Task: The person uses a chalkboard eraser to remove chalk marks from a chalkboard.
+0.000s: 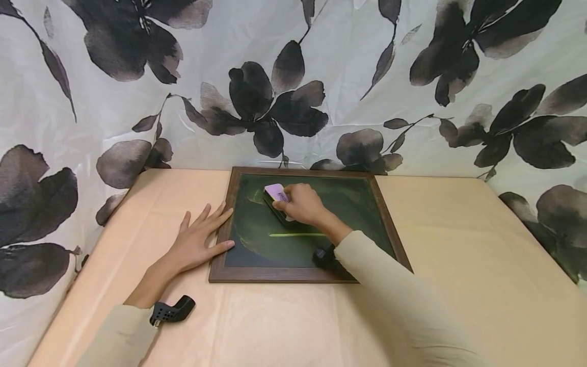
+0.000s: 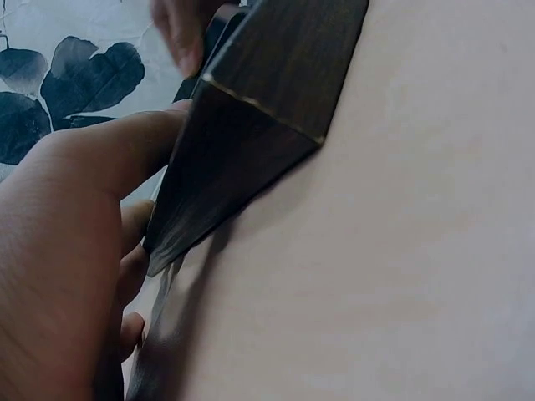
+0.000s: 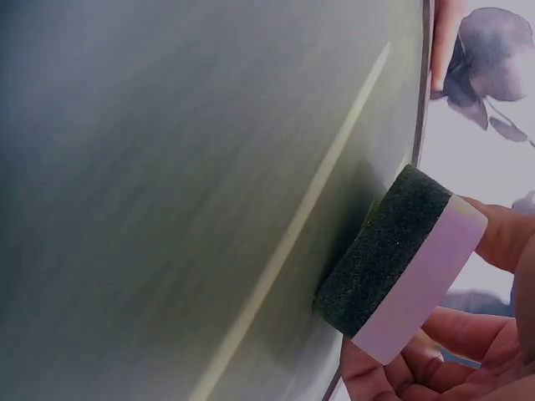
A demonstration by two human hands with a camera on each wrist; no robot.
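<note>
A framed chalkboard [image 1: 293, 255] with a brown wooden frame [image 1: 275, 276] lies on the table. One yellow chalk line [image 1: 295, 235] crosses its lower half, and faint smears show around it. My right hand [image 1: 304, 204] grips a chalkboard eraser [image 1: 275, 192], pink-purple on top with a dark felt pad [image 3: 386, 251], over the upper left of the board. In the right wrist view the fingers curl round the pink part. My left hand [image 1: 197, 242] rests with spread fingers on the frame's left side; in the left wrist view its thumb [image 2: 125, 150] lies against the frame's edge.
The light peach table [image 1: 458, 244] surrounds the board. Behind it hangs a white sheet [image 1: 357, 102] with dark flowers. A black wrist mount [image 1: 173, 309] sits on the left wrist, and another dark one [image 1: 324, 256] is under the right forearm.
</note>
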